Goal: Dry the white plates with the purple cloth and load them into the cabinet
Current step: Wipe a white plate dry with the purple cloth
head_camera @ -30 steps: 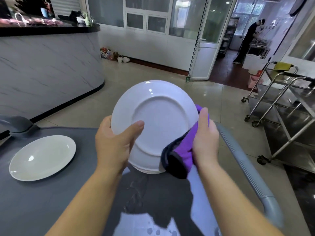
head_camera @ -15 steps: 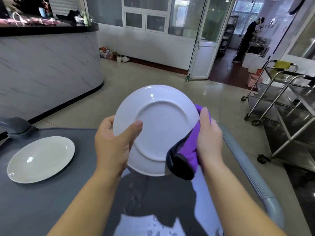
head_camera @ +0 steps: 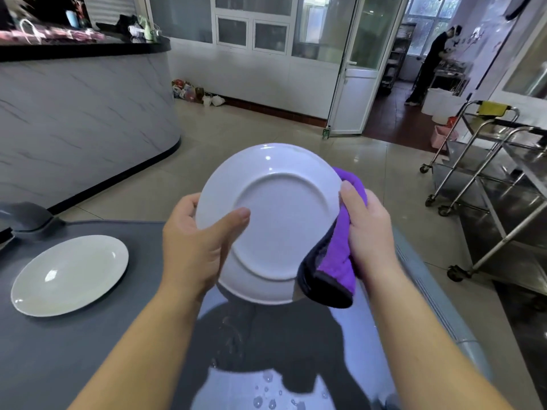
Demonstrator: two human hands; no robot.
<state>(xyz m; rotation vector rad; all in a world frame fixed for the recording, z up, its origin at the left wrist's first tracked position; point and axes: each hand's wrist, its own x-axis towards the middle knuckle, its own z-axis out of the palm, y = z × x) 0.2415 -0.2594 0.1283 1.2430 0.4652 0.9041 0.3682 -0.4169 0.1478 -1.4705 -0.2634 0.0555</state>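
Centre of the frame: gripping the white plate point(head_camera: 275, 220) by its left rim with the left hand point(head_camera: 192, 247), thumb flat across the underside, fingers curled behind. Pinching the purple cloth point(head_camera: 337, 261) against the right rim with the right hand point(head_camera: 367, 232), cloth folded over the edge and hanging down at lower right. Held up on edge and tilted, foot ring facing the camera, above the near part of the grey desk point(head_camera: 88, 350). Hard to tell how much cloth lies on the hidden far face.

Glazed, stiff and brittle by the look. Probably wet and so slippery, going by the water drops point(head_camera: 266, 389) on the desk at the bottom of the frame. Best taken at opposite rims, thumb on one face and fingers on the other, as here; likely too weighty for fingertips alone. Cloth soft and limp, bunching easily, good for grip as well as drying. Safer kept over the desk than over the tiled floor point(head_camera: 236, 143) while wiping.

At lower left, lying face up on the desk, well apart from the hands: a second white plate point(head_camera: 69, 275). At upper left, a marble-fronted counter point(head_camera: 83, 113). At right, steel trolleys point(head_camera: 488, 187). At upper right, in a far room, a person in dark clothes point(head_camera: 429, 60). No cabinet plainly in view, so loading judged some way off.
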